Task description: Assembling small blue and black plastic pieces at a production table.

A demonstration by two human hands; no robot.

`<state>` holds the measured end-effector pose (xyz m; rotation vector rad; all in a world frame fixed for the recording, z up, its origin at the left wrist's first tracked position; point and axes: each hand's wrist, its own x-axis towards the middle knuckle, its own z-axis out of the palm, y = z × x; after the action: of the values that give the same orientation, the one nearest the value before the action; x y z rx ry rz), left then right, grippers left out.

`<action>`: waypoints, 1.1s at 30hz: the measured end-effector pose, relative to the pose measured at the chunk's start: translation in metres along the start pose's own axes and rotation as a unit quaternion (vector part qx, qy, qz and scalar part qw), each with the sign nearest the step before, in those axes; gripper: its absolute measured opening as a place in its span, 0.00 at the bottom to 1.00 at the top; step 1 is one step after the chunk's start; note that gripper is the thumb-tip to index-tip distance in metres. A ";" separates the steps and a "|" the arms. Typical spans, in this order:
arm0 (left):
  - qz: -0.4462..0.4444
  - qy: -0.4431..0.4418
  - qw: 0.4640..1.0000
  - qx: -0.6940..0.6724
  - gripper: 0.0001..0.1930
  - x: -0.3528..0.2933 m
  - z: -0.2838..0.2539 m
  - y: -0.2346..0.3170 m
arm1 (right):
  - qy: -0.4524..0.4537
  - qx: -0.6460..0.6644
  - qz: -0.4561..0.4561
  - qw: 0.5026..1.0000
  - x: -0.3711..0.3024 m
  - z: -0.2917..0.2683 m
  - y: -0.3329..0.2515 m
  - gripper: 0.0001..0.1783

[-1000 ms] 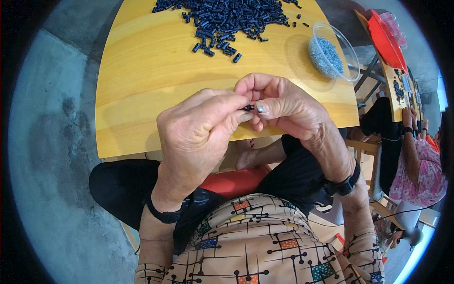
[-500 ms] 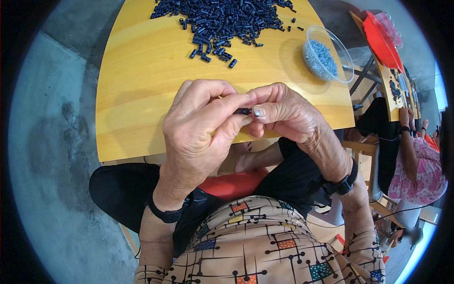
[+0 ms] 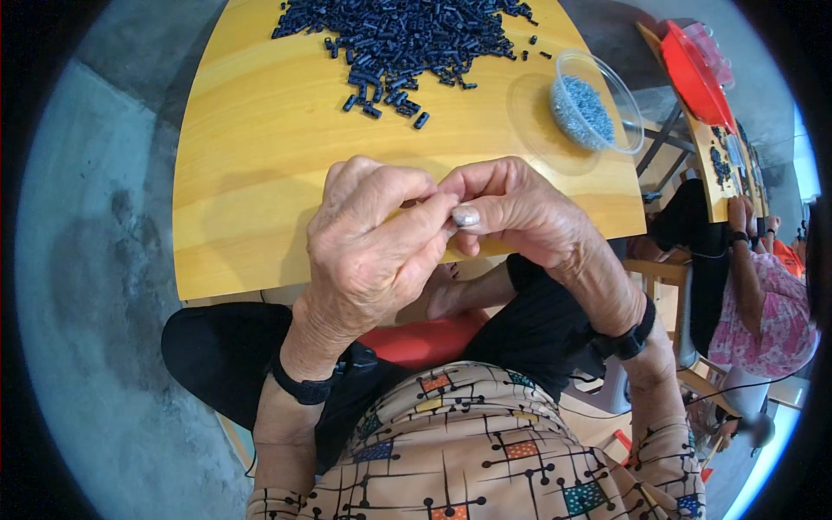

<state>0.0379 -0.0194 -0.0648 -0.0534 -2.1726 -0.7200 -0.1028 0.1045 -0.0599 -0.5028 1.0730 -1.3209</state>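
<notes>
My left hand [image 3: 368, 243] and my right hand [image 3: 530, 212] meet above the near edge of the yellow table [image 3: 243, 199]. The left thumb and fingers are closed in a pinch, and the small black plastic piece they hold is hidden behind them now. Pressed against the left fingertips are my right thumb and forefinger, also pinched; whatever lies between them cannot be made out. Farther back lies a heap of small black plastic pieces [image 3: 416, 43], short and tube-like with holes. Several lie loose at its near edge.
A clear plastic bowl [image 3: 638, 130] of tiny silvery metal parts [image 3: 582, 108] stands at the table's right side. Beyond, another table [image 3: 693, 130] carries a red basin [image 3: 696, 78] and black pieces. A person in a pink patterned top [image 3: 750, 312] sits there.
The black piece showed between my fingers earlier and is covered now. My left hand has turned slightly and sunk a little; the right fingertips have shifted slightly left.
</notes>
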 end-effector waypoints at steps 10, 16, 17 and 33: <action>0.066 0.035 0.997 -0.017 0.12 -0.001 0.007 -0.013 | -0.063 0.027 0.011 0.998 -0.003 -0.001 0.002 0.18; 0.056 0.019 0.998 -0.004 0.11 0.002 0.001 -0.002 | -0.053 -0.013 0.004 0.999 -0.002 0.005 0.002 0.17; 0.054 0.010 0.999 0.000 0.12 0.002 0.000 -0.001 | -0.049 -0.012 0.003 0.999 -0.002 0.006 0.002 0.17; -0.040 0.005 0.997 -0.063 0.18 -0.003 0.009 -0.002 | -0.015 -0.001 0.001 1.000 -0.006 0.005 0.004 0.14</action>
<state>0.0328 -0.0154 -0.0723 -0.0280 -2.1272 -0.8994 -0.0955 0.1099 -0.0590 -0.5208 1.0502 -1.3076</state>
